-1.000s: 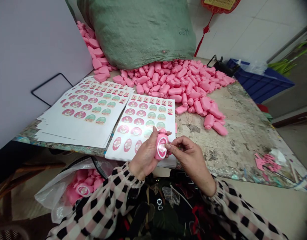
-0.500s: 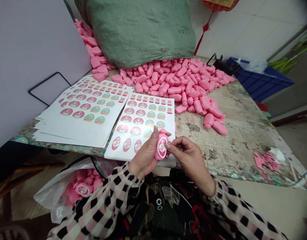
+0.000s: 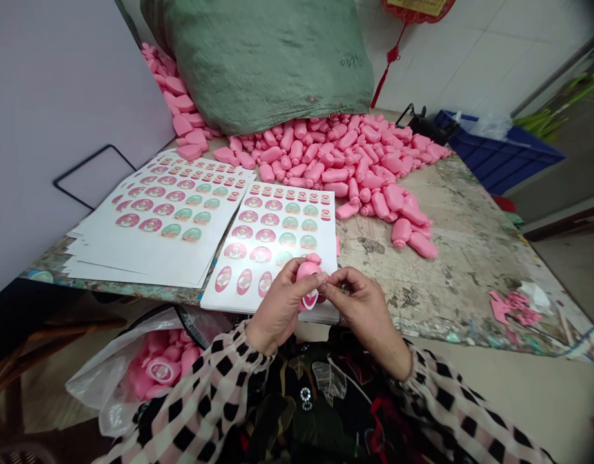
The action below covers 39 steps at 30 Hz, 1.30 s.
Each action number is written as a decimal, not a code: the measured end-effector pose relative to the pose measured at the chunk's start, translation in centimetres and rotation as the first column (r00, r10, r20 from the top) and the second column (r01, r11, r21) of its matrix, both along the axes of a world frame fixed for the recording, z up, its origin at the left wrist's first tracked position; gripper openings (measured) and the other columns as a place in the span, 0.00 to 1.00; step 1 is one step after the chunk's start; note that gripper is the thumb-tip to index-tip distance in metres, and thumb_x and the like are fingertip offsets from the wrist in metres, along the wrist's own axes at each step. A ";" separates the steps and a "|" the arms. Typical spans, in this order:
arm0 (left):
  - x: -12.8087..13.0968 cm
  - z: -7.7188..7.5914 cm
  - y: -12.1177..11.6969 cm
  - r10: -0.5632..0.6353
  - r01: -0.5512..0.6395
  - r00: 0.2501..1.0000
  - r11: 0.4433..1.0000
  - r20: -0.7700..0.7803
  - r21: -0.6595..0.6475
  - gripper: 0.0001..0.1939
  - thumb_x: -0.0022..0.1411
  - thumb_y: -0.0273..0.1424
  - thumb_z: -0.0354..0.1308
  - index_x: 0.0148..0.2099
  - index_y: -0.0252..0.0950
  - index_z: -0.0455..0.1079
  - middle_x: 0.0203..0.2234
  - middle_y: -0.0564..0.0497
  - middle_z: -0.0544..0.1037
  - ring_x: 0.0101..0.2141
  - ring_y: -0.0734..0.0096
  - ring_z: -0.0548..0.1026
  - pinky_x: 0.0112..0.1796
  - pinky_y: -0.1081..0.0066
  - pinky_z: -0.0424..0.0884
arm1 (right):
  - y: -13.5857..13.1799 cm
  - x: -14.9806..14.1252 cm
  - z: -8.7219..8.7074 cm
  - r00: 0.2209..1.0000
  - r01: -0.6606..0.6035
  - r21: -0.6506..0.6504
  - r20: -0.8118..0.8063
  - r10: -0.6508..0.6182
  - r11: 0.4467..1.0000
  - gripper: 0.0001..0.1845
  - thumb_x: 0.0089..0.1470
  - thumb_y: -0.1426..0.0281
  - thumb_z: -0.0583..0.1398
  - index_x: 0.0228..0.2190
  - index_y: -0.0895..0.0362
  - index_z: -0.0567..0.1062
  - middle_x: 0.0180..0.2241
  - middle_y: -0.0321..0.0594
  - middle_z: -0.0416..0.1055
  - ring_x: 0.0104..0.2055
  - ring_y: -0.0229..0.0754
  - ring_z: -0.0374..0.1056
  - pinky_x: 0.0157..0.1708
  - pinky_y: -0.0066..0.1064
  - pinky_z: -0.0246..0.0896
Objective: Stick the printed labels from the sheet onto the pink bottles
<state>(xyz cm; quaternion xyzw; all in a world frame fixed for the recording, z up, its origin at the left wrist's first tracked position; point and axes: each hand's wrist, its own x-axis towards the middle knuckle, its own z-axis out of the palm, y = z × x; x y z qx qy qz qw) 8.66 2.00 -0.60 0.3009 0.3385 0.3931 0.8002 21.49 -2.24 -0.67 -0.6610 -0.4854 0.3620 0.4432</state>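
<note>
My left hand [image 3: 277, 309] is wrapped round a small pink bottle [image 3: 307, 270] just above the near table edge. Its thumb lies across the bottle's front, over the oval label [image 3: 310, 298]. My right hand [image 3: 362, 306] is closed in a pinch against the bottle's right side, fingertips meeting the left thumb. Under both hands lies a sticker sheet [image 3: 272, 238] with rows of pink and green oval labels. A heap of bare pink bottles [image 3: 355, 167] spreads across the far side of the table.
A stack of sticker sheets [image 3: 156, 219] lies to the left. A green sack [image 3: 263, 58] rests behind the heap. A plastic bag with labelled pink bottles [image 3: 156, 367] hangs below the table at left. A blue crate [image 3: 500, 154] stands at right. Pink scraps [image 3: 514, 309] lie near the right edge.
My left thumb has slid over the bottle's label, and the bottle has tipped lower. My right fingers closed in against it.
</note>
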 end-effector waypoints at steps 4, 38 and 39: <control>0.1 -0.2 -0.2 0.047 -0.043 0.995 0.998 -0.087 0.043 0.15 0.54 0.34 0.60 0.44 0.37 0.68 0.29 0.55 0.71 0.32 0.77 0.68 0.36 0.77 0.62 | 0.0 0.0 -0.4 0.999 -0.031 0.026 -0.010 0.031 0.999 0.13 0.48 0.59 0.61 0.24 0.56 0.72 0.25 0.35 0.70 0.28 0.37 0.65 0.28 0.28 0.58; 0.0 0.8 -0.1 0.039 0.002 0.984 0.973 0.175 -0.230 0.12 0.62 0.37 0.51 0.42 0.35 0.66 0.28 0.52 0.73 0.27 0.75 0.73 0.27 0.76 0.70 | 0.5 -1.6 -1.5 0.934 0.102 -0.014 -0.343 -0.100 0.995 0.37 0.33 0.64 0.70 0.44 0.50 0.61 0.37 0.33 0.64 0.32 0.35 0.65 0.30 0.28 0.66; 0.1 0.6 -0.3 0.009 0.020 0.990 0.979 0.139 -0.202 0.13 0.62 0.39 0.51 0.42 0.35 0.66 0.28 0.52 0.73 0.25 0.75 0.72 0.25 0.76 0.68 | 0.6 -1.6 -1.2 0.911 0.078 -0.037 -0.404 -0.086 0.996 0.35 0.35 0.64 0.69 0.44 0.50 0.60 0.35 0.31 0.63 0.28 0.33 0.65 0.25 0.28 0.66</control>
